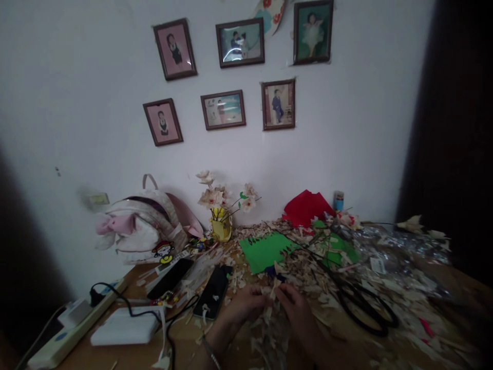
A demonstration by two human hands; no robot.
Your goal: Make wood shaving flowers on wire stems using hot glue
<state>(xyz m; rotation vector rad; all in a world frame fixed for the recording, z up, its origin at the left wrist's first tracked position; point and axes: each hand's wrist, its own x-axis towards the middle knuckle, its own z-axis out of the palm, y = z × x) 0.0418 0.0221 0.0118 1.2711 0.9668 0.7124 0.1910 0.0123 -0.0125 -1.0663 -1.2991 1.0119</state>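
Note:
Low in the middle of the view, my left hand [243, 307] and my right hand [296, 307] meet over the wooden table [185, 343]. Both have their fingers pinched together on a small pale strip of husk-like material [272, 291] held between them. Heaps of the same pale shavings [308, 277] lie under and around the hands. A thin bracelet shows on my left wrist.
Black scissors [362, 303] lie right of the hands. Green paper [265, 251], red paper [306, 206], a yellow vase of pale flowers [221, 226], two phones [211, 292], a power strip [69, 334], a white box [123, 326] and a pink backpack [146, 221] fill the table. Framed photos hang above.

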